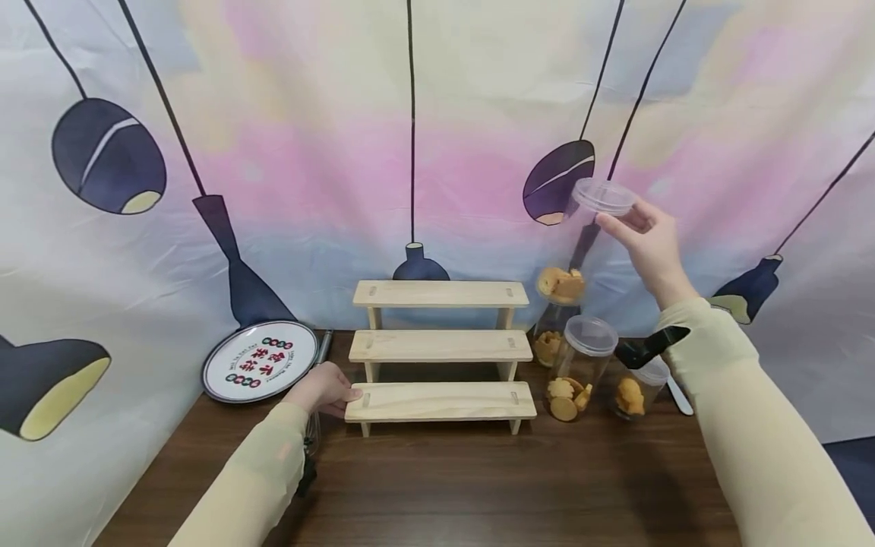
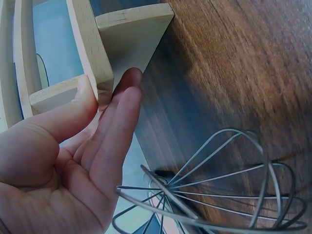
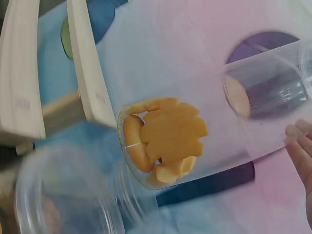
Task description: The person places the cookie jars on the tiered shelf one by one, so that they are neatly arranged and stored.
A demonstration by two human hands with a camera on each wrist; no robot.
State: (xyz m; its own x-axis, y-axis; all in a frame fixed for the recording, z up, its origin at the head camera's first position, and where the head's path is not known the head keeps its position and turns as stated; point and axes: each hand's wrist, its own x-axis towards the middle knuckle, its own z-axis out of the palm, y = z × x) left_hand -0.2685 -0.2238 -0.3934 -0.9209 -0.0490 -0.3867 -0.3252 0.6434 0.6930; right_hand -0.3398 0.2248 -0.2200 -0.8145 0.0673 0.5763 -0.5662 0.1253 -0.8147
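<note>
A three-step wooden rack (image 1: 440,403) stands in the middle of the table. My left hand (image 1: 323,389) pinches the left end of its lowest step, the thumb above and the fingers underneath in the left wrist view. Up on the right, my right hand (image 1: 649,245) grips a tall clear jar (image 3: 214,122) near its lid (image 1: 604,196). The raised jar tilts, and cookies (image 3: 170,129) gather at its bottom. Below it on the table are a tall lidded jar (image 1: 581,365), a shorter jar (image 1: 641,386) and another jar (image 1: 549,342) behind, all with cookies.
A round plate (image 1: 229,361) with red lettering leans against the backdrop at the left. A wire whisk (image 2: 234,195) lies beside my left hand. Behind the shorter jar, a white utensil (image 1: 680,396) pokes out. A printed cloth hangs behind the table.
</note>
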